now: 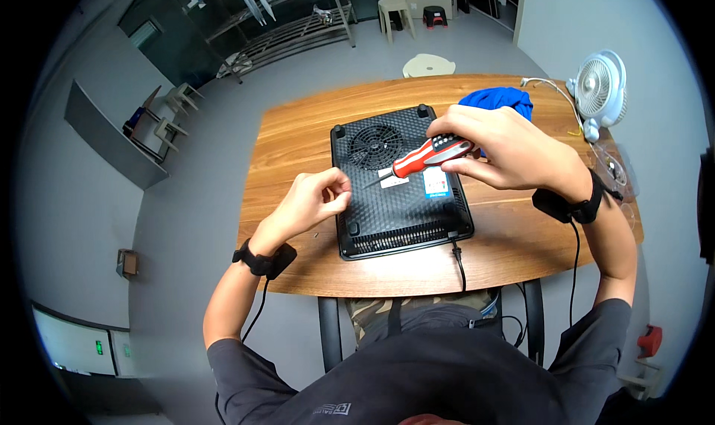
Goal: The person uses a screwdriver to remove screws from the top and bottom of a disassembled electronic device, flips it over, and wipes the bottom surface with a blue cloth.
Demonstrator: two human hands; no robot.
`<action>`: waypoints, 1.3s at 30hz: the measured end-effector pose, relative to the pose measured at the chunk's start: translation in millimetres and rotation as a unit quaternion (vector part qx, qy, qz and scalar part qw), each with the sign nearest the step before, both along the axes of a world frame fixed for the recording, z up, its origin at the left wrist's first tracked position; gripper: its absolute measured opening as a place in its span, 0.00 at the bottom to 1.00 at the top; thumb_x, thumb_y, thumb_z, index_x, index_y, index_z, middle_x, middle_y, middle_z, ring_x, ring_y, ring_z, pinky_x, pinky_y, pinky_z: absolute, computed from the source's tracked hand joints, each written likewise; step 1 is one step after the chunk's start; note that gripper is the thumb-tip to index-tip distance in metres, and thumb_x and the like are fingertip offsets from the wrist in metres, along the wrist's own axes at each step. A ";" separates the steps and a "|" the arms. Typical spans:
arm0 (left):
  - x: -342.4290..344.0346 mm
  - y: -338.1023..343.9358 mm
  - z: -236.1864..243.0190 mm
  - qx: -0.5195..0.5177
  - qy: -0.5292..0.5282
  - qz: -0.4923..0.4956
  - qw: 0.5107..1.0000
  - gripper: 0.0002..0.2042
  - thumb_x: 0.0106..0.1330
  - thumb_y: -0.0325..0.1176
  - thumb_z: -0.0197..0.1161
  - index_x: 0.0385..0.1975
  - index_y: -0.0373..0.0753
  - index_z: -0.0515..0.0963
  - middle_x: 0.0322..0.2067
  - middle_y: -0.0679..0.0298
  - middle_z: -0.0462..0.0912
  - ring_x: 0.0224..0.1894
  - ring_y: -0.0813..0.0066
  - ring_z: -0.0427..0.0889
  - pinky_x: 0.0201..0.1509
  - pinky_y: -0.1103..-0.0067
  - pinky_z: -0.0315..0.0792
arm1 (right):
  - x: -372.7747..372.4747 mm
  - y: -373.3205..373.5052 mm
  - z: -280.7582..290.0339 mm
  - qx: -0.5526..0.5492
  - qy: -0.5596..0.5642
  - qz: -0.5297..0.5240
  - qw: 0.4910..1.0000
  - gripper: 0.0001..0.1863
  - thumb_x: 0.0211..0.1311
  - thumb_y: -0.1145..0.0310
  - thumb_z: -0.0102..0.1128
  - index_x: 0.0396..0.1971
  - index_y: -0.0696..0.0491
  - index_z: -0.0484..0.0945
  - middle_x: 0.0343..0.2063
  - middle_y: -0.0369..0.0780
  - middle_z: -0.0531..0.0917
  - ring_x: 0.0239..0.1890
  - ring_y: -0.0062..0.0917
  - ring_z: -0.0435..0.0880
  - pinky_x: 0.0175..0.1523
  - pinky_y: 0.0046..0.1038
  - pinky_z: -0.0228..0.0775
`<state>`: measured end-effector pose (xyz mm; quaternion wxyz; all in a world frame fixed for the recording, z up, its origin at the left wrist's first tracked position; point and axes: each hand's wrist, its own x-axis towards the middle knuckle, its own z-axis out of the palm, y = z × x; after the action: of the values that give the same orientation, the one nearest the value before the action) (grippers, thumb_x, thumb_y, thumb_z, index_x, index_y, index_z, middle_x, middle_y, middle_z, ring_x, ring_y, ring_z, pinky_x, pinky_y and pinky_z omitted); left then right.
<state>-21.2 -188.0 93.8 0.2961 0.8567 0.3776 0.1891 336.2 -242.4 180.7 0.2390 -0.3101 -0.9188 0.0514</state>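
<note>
A black induction cooker lies bottom up on the wooden table, its round fan grille at the far end and labels on its underside. In my right hand is a screwdriver with a red, white and black handle, fingers wrapped round it. Its thin shaft points left and slightly down over the cooker, with the tip near my left fingers. My left hand is curled in a pinch at the cooker's left edge; anything between those fingertips is hidden. A tiny screw-like piece rests on the table close to that hand.
The cooker's black cord runs off the near table edge. A blue cloth sits behind my right hand. At the far right stands a white fan with its cable. Beyond the table is a pale stool.
</note>
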 end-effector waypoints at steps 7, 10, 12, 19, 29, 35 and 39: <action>17.5 8.4 -5.8 0.034 -0.069 -0.015 0.997 0.06 0.67 0.29 0.71 0.39 0.35 0.84 0.30 0.66 0.88 0.31 0.81 0.85 0.37 0.81 0.79 | 10.4 1.6 -10.2 0.036 0.047 -0.019 0.998 0.22 0.65 0.62 0.71 0.53 0.57 0.77 0.38 0.44 0.84 0.30 0.33 0.87 0.37 0.31 0.79; 19.1 8.4 -6.6 0.027 -0.096 -0.020 0.995 0.06 0.67 0.28 0.71 0.39 0.34 0.85 0.31 0.66 0.89 0.33 0.80 0.86 0.39 0.81 0.80 | 12.3 0.7 -14.2 0.022 0.049 -0.021 0.998 0.22 0.63 0.64 0.72 0.52 0.58 0.77 0.39 0.44 0.84 0.33 0.34 0.86 0.39 0.31 0.79; 19.6 7.5 -6.3 0.020 -0.122 -0.019 0.992 0.06 0.67 0.28 0.71 0.39 0.34 0.85 0.32 0.66 0.89 0.33 0.80 0.87 0.40 0.80 0.80 | 12.1 -1.8 -13.2 -0.017 0.031 -0.041 0.999 0.22 0.61 0.67 0.74 0.52 0.58 0.78 0.41 0.45 0.83 0.42 0.38 0.85 0.46 0.32 0.79; 19.6 5.7 -1.8 -0.047 -0.104 -0.005 0.993 0.04 0.69 0.23 0.69 0.40 0.31 0.84 0.37 0.62 0.89 0.42 0.75 0.88 0.52 0.78 0.82 | 13.6 3.7 -20.2 0.033 0.050 -0.017 0.998 0.22 0.65 0.62 0.71 0.52 0.58 0.77 0.37 0.43 0.84 0.28 0.31 0.86 0.35 0.30 0.78; 21.0 5.0 -6.4 -0.030 -0.139 -0.030 0.989 0.14 0.64 0.24 0.74 0.48 0.33 0.83 0.47 0.60 0.88 0.46 0.74 0.88 0.53 0.77 0.83 | 11.1 1.4 -22.7 -0.056 0.048 -0.057 0.996 0.22 0.61 0.65 0.74 0.52 0.57 0.78 0.41 0.45 0.84 0.41 0.37 0.86 0.46 0.33 0.79; 31.8 24.0 3.7 0.099 -0.071 -0.093 0.988 0.31 0.63 0.36 0.77 0.65 0.37 0.74 0.64 0.52 0.77 0.69 0.57 0.74 0.74 0.64 0.67 | 20.7 9.0 -19.5 0.022 0.034 -0.042 0.998 0.22 0.65 0.60 0.71 0.52 0.58 0.78 0.39 0.45 0.85 0.36 0.37 0.87 0.41 0.33 0.80; 35.2 55.0 -9.7 0.119 0.086 -0.090 0.985 0.41 0.63 0.47 0.75 0.74 0.40 0.64 0.76 0.49 0.59 0.79 0.46 0.57 0.80 0.56 0.56 | 40.8 27.6 0.6 0.029 -0.016 -0.088 0.996 0.19 0.66 0.60 0.69 0.49 0.56 0.78 0.41 0.45 0.85 0.43 0.41 0.87 0.45 0.37 0.80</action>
<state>14.1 -133.0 84.1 0.1744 0.9295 0.2978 0.1304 377.0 -214.8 181.3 0.2366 -0.3829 -0.8930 -0.0018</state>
